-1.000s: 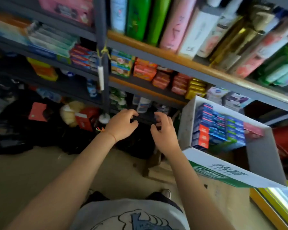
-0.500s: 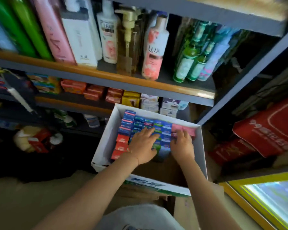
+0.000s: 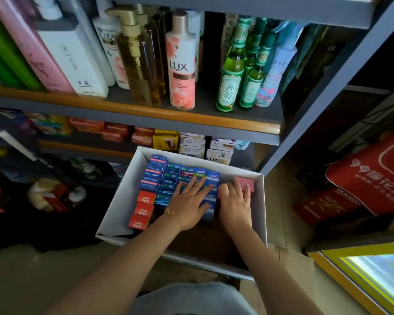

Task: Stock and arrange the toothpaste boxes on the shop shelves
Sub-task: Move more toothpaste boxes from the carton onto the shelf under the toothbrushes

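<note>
White cardboard carton (image 3: 114,208), open at the top, stands in front of the grey shelves (image 3: 191,123) and holds the toothpaste boxes (image 3: 159,176) packed on end in rows: red ones at the near left, blue ones behind them and across the middle, one green-topped box (image 3: 200,173) among the blue, and a pink box (image 3: 247,184) against the right wall. Both hands reach down into the carton. Left hand (image 3: 189,206) lies palm-down on the blue boxes in the middle, fingers spread and nearly straight, gripping nothing. Right hand (image 3: 234,202) lies just beside it, fingers extended flat over the tops of the boxes, its fingertips next to the pink box; it too is released rather than grasping. A thin orange band (image 3: 172,212) circles the left wrist. On the shelf directly behind the carton sit soap packets in red, yellow and white (image 3: 166,139). The shelf above carries upright bottles: a pink LUX bottle (image 3: 182,64), an amber pump bottle (image 3: 137,62), green glass bottles (image 3: 230,83) and a white bottle (image 3: 71,57). A red bag (image 3: 371,176) lies to the right of the shelf post.
</note>
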